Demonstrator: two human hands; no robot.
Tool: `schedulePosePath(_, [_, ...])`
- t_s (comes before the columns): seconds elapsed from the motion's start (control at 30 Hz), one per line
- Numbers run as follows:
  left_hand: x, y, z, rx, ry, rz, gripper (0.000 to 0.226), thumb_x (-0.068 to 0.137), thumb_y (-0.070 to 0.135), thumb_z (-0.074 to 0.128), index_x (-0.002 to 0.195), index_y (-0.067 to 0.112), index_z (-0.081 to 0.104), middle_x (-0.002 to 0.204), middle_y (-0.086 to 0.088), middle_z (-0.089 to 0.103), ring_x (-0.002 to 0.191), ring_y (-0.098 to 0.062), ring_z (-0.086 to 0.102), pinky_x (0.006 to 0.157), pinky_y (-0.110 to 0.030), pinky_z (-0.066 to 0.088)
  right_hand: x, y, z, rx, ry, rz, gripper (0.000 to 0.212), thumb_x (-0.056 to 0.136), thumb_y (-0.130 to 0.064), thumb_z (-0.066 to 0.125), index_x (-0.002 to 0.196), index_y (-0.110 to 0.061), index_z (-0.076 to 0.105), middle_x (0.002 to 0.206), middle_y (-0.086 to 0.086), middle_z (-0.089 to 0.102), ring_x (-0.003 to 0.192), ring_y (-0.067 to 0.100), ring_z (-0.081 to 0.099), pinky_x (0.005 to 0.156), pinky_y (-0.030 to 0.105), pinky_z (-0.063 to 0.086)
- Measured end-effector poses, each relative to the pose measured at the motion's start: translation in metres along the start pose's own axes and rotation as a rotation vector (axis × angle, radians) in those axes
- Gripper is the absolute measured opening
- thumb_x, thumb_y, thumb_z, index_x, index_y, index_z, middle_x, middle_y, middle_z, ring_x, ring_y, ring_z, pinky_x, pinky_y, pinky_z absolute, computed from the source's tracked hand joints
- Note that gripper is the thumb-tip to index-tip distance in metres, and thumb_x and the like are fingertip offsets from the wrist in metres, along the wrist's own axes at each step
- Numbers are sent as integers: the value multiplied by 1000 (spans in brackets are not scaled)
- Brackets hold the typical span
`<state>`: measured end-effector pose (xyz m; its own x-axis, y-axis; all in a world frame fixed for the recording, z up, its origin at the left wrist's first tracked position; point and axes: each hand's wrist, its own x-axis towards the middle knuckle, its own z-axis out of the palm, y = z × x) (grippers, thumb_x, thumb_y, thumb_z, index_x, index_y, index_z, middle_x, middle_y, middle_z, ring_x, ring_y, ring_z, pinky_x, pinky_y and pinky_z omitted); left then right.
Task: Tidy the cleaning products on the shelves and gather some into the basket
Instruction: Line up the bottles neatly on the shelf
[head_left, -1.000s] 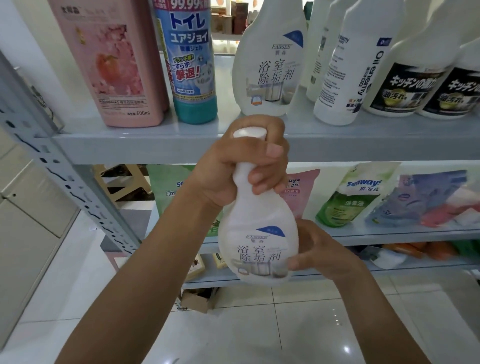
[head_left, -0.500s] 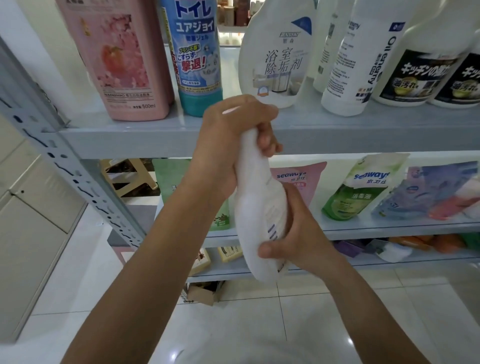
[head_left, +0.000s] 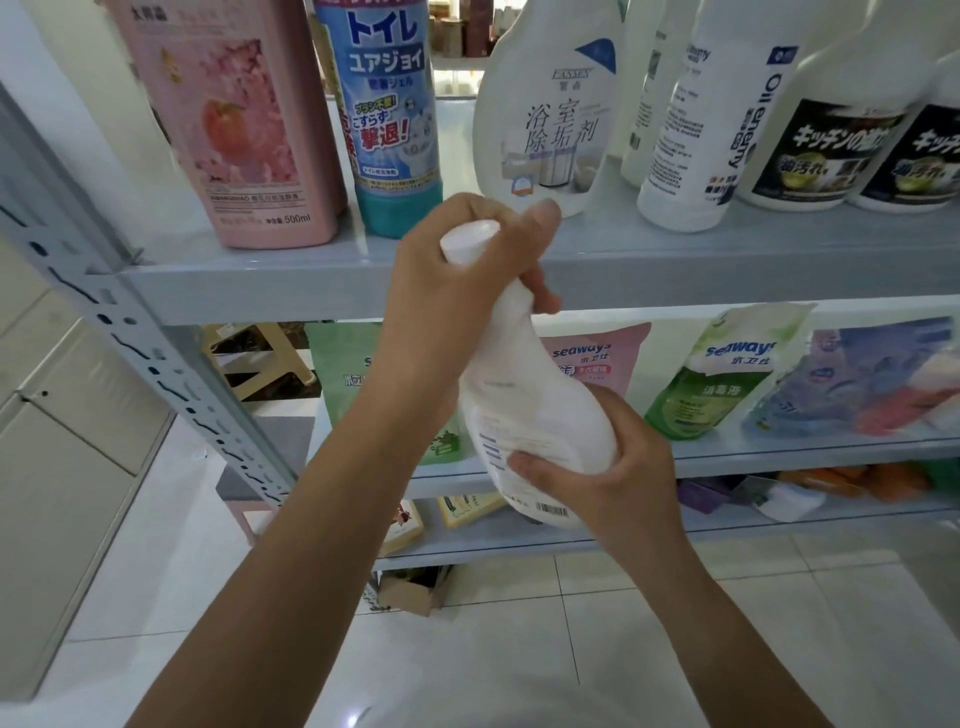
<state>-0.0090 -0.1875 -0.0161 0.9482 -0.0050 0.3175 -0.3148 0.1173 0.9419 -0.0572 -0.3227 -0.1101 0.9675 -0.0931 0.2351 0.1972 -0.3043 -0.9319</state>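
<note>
Turned back-label-out, white bottle (head_left: 519, 400): left hand (head_left: 449, 296) grips its neck, right hand (head_left: 618, 470) clasps its base.

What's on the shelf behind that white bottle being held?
A pink seaways pouch stands behind the white bottle, which covers its left side. The left arm half hides a green pouch beside it.

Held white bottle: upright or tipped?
Tipped. The white bottle leans, its cap up-left in the left hand, its base lower-right in the right hand.
</note>
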Motion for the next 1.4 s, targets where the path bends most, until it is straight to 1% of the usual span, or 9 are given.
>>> schedulePosePath(0.13, [-1, -7, -24, -234, -363, -5, 46, 91, 23, 55, 133, 7, 47, 122, -10, 65, 116, -26, 61, 93, -36, 50, 0, 7, -10, 31, -3, 12, 54, 45, -36, 88, 91, -41, 60, 92, -26, 65, 86, -2, 62, 66, 16, 53])
schedulePosePath(0.3, [-8, -7, -21, -51, -30, 106, 32, 71, 16, 80, 100, 13, 69, 90, 1, 73, 87, -15, 67, 77, -28, 52, -3, 10, -9, -48, 71, -73, 53, 45, -45, 83, 90, -49, 55, 91, -31, 63, 88, -10, 58, 68, 7, 49])
schedulePosePath(0.4, [-10, -3, -13, 127, 122, 150, 34, 67, 21, 84, 92, 19, 62, 77, 4, 60, 75, -10, 57, 68, -25, 49, -6, 9, -4, -91, 147, -164, 57, 49, -44, 81, 97, -49, 50, 92, -29, 59, 87, -16, 55, 69, 0, 42])
schedulePosePath(0.53, [-9, 3, -20, 197, -243, 162, 55, 82, 31, 67, 134, 20, 51, 116, 2, 61, 111, -9, 57, 89, -25, 48, -4, 12, -6, -83, 178, -185, 55, 51, -53, 74, 100, -40, 54, 95, -26, 58, 87, -18, 53, 70, -2, 40])
schedulePosePath(0.63, [-8, 5, -28, 69, -428, 189, 48, 93, 12, 56, 140, 8, 44, 134, -11, 58, 127, -22, 53, 103, -38, 45, -2, 12, -12, -94, 184, -203, 57, 51, -40, 81, 98, -46, 50, 93, -30, 56, 87, -19, 53, 70, 0, 42])
schedulePosePath(0.77, [-11, 8, -14, 29, -74, 173, 32, 74, 9, 75, 105, 10, 70, 96, -1, 74, 90, -17, 68, 79, -28, 54, -3, 16, -11, -142, 239, -276, 55, 54, -32, 81, 101, -37, 53, 96, -33, 53, 88, -24, 51, 71, -3, 40])
schedulePosePath(0.93, [-9, 19, -10, 25, 281, 297, 19, 78, 13, 77, 91, 12, 63, 80, 0, 62, 74, -12, 57, 70, -25, 50, -7, 26, -6, -136, 327, -262, 58, 57, -32, 84, 107, -29, 56, 101, -31, 53, 91, -24, 50, 76, -2, 41])
schedulePosePath(1.17, [-10, 11, -12, -145, 28, 105, 26, 91, 17, 56, 115, 16, 64, 113, -2, 71, 109, -21, 64, 97, -36, 50, -3, 34, -18, -17, 240, -150, 64, 52, -19, 92, 97, -44, 54, 94, -43, 58, 89, -15, 55, 70, 1, 43])
schedulePosePath(1.4, [-23, 7, 11, -107, -167, 123, 38, 83, 14, 61, 121, 12, 63, 117, -1, 69, 110, -7, 62, 89, -20, 48, -5, 18, -15, 56, 213, -147, 62, 56, 1, 86, 93, -37, 55, 89, -18, 59, 75, -17, 56, 50, 2, 42])
